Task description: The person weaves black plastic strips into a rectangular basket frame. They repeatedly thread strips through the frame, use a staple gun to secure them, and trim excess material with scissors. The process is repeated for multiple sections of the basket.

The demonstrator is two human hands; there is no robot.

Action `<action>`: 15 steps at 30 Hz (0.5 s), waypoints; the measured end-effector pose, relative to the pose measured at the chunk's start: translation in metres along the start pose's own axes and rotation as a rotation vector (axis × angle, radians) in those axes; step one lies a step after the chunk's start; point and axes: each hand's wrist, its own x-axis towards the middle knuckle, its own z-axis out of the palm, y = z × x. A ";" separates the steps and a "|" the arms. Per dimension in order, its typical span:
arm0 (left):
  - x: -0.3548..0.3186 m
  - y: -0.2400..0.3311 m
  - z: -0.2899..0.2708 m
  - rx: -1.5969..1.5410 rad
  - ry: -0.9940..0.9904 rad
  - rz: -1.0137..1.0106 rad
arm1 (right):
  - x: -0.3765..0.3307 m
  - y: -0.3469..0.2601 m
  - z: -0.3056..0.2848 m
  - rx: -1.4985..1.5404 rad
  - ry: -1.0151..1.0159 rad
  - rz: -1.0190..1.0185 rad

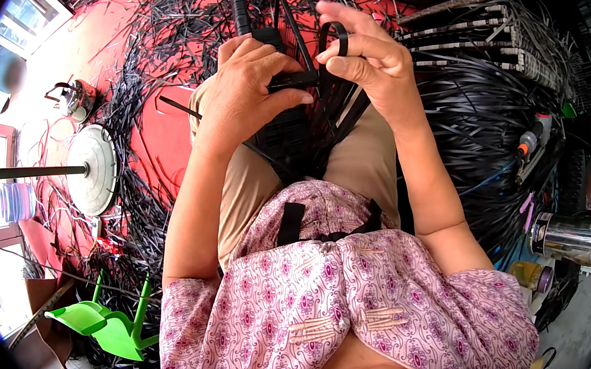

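My left hand is curled over a dark bar of the black woven frame, its thumb pointing right along the near side. My right hand is raised just to the right, thumb and index finger pinched together on a flat black strip that loops up around the index finger. The other fingers of that hand are loosely extended and slightly blurred. The frame sits between my knees, and a bar wrapped in black strip rises from it at the far side. My fingers partly hide the weaving between the hands.
Loose black strips lie heaped on the right beside stacked woven panels. More strips cover the red floor. To the left are a stand with a round pale base, a kettle and a green plastic chair. A steel flask stands lower right.
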 end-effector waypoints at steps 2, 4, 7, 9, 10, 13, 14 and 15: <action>-0.002 0.001 0.000 0.008 -0.001 -0.017 | 0.002 -0.015 -0.005 -0.286 0.059 -0.132; 0.000 0.001 -0.001 0.022 -0.006 -0.024 | 0.002 -0.033 -0.005 -0.336 0.134 -0.113; -0.003 0.001 0.002 0.019 0.015 -0.024 | 0.009 -0.037 -0.014 -0.327 0.112 -0.217; -0.003 0.001 0.001 0.058 0.006 -0.004 | 0.015 -0.039 -0.010 -0.350 0.139 -0.271; -0.002 0.001 0.000 0.077 0.000 0.006 | 0.018 -0.039 -0.005 -0.364 0.163 -0.285; -0.002 0.009 0.000 0.164 0.037 0.070 | 0.031 -0.021 0.007 -0.292 0.246 -0.198; -0.001 0.012 -0.001 0.192 0.030 0.056 | 0.034 -0.018 0.003 -0.255 0.199 -0.073; 0.000 0.016 -0.001 0.219 0.018 0.048 | 0.042 -0.003 0.002 -0.257 0.216 -0.141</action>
